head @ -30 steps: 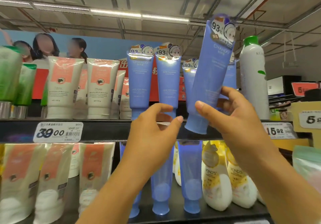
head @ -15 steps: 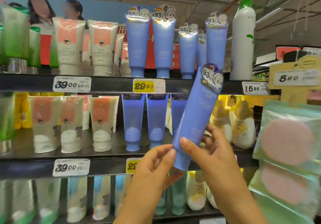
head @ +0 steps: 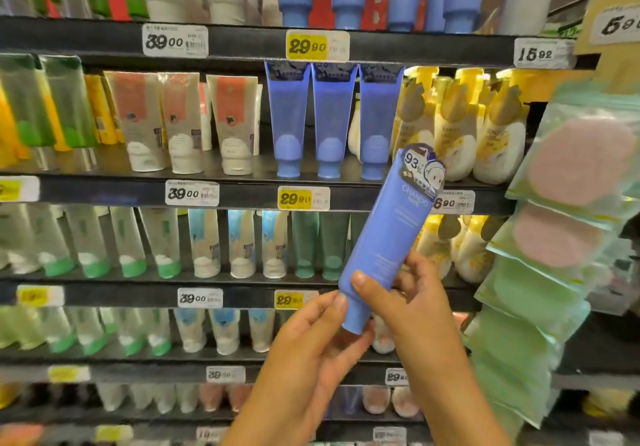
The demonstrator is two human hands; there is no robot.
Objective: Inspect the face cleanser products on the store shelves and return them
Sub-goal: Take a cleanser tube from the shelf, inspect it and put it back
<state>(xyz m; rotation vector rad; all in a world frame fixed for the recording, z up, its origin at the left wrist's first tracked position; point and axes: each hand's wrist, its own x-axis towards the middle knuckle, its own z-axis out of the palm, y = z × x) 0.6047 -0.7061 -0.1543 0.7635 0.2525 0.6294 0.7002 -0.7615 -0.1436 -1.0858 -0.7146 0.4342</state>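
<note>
A smooth blue cleanser tube (head: 388, 237) leans, cap down, before the shelves (head: 242, 196). The right hand (head: 412, 303) wraps its middle; the left hand (head: 311, 338) pinches the round cap. Three matching blue tubes (head: 332, 123) stand behind.

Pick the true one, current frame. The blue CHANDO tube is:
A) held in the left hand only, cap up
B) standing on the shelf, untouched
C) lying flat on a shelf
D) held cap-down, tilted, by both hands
D: the blue CHANDO tube leans to the right with its cap at the bottom, the right hand gripping its lower body and the left hand pinching the cap end.
</note>
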